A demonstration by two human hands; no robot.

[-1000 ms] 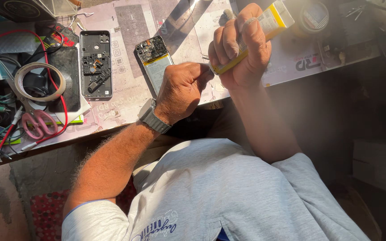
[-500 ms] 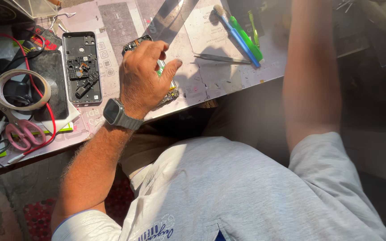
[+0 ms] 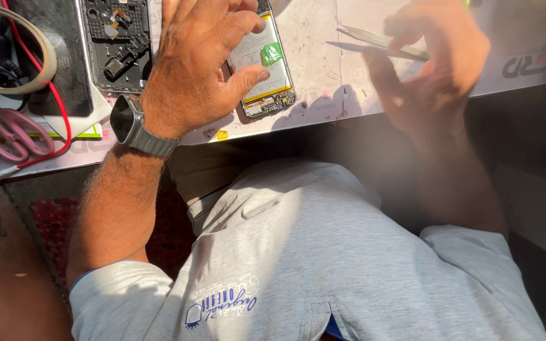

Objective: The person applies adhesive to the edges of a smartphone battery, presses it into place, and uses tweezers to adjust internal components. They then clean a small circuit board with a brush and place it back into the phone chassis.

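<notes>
Opened phone [image 3: 261, 69]: lies flat on the work mat [image 3: 323, 82], its long axis running away from the person, slightly tilted.
Left hand [image 3: 191, 69]: fingers spread open over the phone's left side, thumb tip near its edge, gripping nothing.
Right hand [image 3: 431, 63]: blurred, fingers bent at the tweezers [image 3: 374, 44]; hold cannot be told.
Tweezers: right of the phone, tips pointing left.

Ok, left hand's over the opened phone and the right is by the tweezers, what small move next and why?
Probably close the right hand on the tweezers and lift them. Its blurred fingers are at them on the mat, but no grip shows. The left hand already rests over the opened phone, which lies bare near the mat's front edge, so it seems steadied for tool work.
</notes>
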